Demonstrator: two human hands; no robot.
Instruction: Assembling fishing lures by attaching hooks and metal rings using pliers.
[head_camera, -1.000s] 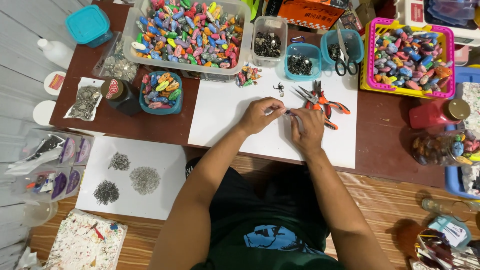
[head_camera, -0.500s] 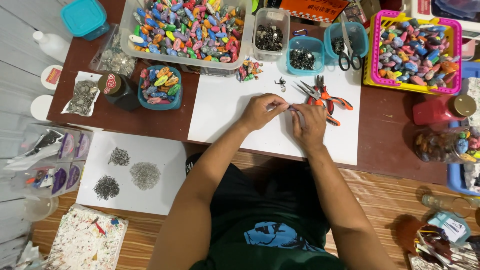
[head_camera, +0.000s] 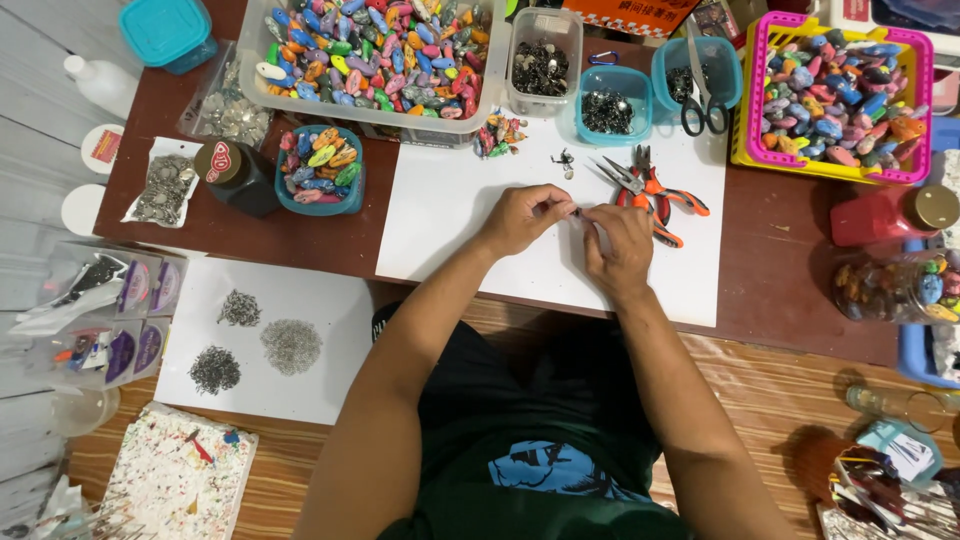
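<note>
Both hands meet over the white sheet of paper (head_camera: 480, 235) that lies on the dark brown table (head_camera: 790, 290). The left hand (head_camera: 522, 218) has its fingers curled in, thumb and forefinger pinched at their tips on a small metal piece (head_camera: 580, 211). The right hand (head_camera: 620, 245) is likewise curled and pinches the same piece from the other side; the piece is too small to tell its shape, though it looks like a thin bit of wire or a ring. It is held just above the paper, between the two sets of fingertips.

Just at two o'clock from the hands lie orange-handled pliers (head_camera: 655, 195), touching the paper. At twelve o'clock a tiny dark metal finding (head_camera: 565, 160) sits on the sheet. Further at twelve stand a clear tub of dark metal parts (head_camera: 542, 65) and a blue tub (head_camera: 610, 108) beside it. At eleven o'clock is the large clear tray of coloured beads (head_camera: 375, 50); at one o'clock black-handled scissors (head_camera: 703, 100) rest on another blue tub, and at two o'clock stands a pink basket of beads (head_camera: 750, 120). At nine o'clock sits a small blue bowl of beads (head_camera: 320, 165).
</note>
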